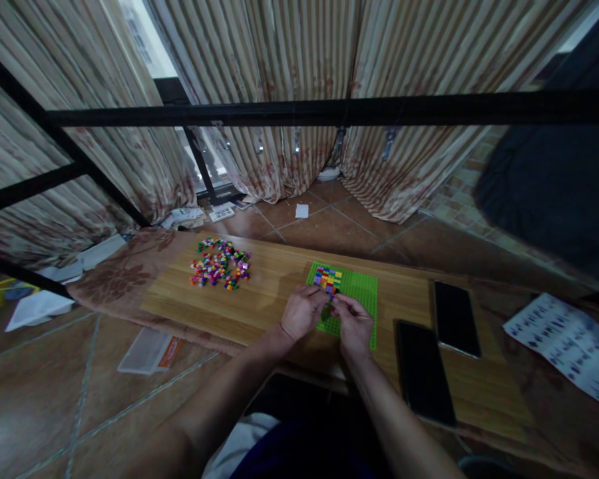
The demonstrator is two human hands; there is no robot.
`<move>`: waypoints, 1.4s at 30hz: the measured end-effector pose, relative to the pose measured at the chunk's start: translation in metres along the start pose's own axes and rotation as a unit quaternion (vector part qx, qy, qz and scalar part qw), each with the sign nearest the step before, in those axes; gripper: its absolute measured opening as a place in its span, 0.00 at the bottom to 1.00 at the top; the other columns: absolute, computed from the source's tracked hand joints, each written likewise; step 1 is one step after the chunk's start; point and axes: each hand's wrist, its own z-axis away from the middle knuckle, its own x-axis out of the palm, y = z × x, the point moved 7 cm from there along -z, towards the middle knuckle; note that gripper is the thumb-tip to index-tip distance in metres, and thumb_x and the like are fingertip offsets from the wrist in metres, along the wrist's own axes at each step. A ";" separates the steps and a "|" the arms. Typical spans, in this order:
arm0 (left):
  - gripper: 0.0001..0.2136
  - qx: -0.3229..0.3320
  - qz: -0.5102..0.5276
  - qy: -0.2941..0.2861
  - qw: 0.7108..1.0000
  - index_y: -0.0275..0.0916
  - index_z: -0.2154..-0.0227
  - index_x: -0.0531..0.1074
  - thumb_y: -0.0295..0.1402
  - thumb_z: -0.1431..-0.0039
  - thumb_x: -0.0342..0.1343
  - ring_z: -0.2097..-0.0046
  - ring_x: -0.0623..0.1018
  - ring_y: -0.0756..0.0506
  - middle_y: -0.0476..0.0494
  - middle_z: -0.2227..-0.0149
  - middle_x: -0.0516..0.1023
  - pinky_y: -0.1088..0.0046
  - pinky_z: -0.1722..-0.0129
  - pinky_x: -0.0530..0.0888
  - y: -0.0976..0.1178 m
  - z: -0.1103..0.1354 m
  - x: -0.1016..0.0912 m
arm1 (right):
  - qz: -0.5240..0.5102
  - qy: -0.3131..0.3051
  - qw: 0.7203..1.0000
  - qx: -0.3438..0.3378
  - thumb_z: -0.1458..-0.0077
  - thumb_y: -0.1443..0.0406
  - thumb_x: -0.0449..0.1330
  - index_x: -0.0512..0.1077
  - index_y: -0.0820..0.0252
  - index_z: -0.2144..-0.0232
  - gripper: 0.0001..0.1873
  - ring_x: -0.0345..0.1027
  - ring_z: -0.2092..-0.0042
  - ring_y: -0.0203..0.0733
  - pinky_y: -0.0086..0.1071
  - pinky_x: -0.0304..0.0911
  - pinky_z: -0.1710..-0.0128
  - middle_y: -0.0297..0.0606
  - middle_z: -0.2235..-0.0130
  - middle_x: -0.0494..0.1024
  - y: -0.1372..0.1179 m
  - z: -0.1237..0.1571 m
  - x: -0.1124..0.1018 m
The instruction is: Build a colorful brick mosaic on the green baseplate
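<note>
A green studded baseplate (359, 293) lies on the wooden board in front of me. Rows of small coloured bricks (327, 276) in purple, blue, yellow, red and orange cover its upper left part. Over the plate's left edge, my left hand (304, 309) has its fingers bent together at the lower end of those bricks. My right hand (353, 322) meets it from the right, thumb and forefinger pinched. Small dark and coloured bricks show between the fingertips, too small to tell apart. Left of the hands spreads a loose pile of tiny multicoloured bricks (217, 266).
Two dark phone-like slabs, one nearer (424, 372) and one farther (456, 319), lie right of the plate on the wooden board (269, 273). A printed sheet (569, 346) lies at far right. A clear plastic box (142, 351) sits on the tiled floor. A black metal bar (299, 113) crosses before striped curtains.
</note>
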 end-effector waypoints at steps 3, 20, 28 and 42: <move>0.10 -0.011 0.025 0.004 1.000 0.41 0.63 0.76 0.30 0.35 0.48 0.60 0.77 0.48 0.44 0.63 0.78 0.71 0.56 0.73 -0.001 0.002 -0.005 | 0.011 0.002 1.000 -0.004 0.60 0.54 0.68 0.78 0.61 0.65 0.21 0.66 0.73 0.34 0.32 0.63 0.70 0.35 0.71 0.77 -0.004 -0.002 -0.006; 0.14 -0.283 0.259 0.059 0.922 0.38 0.53 0.73 0.27 0.41 0.50 0.53 0.78 0.44 0.41 0.54 0.79 0.68 0.50 0.74 -0.035 0.042 -0.001 | 0.072 -0.087 0.992 0.051 0.51 0.48 0.60 0.75 0.58 0.55 0.26 0.72 0.51 0.45 0.39 0.65 0.50 0.41 0.52 0.78 0.014 -0.015 -0.003; 0.25 -0.274 0.253 0.085 0.924 0.37 0.42 0.62 0.22 0.44 0.48 0.48 0.75 0.44 0.37 0.44 0.71 0.62 0.44 0.72 -0.035 0.054 0.004 | 0.158 -0.093 0.982 0.051 0.47 0.43 0.54 0.67 0.54 0.43 0.35 0.61 0.39 0.46 0.39 0.57 0.42 0.38 0.39 0.66 0.019 -0.003 -0.006; 0.35 -0.225 0.192 0.057 0.954 0.36 0.38 0.55 0.19 0.52 0.50 0.38 0.64 0.38 0.33 0.39 0.64 0.55 0.37 0.64 -0.020 0.051 0.017 | 0.268 -0.110 0.957 0.013 0.43 0.42 0.46 0.51 0.57 0.35 0.41 0.47 0.34 0.48 0.42 0.46 0.36 0.38 0.34 0.54 0.030 0.012 0.002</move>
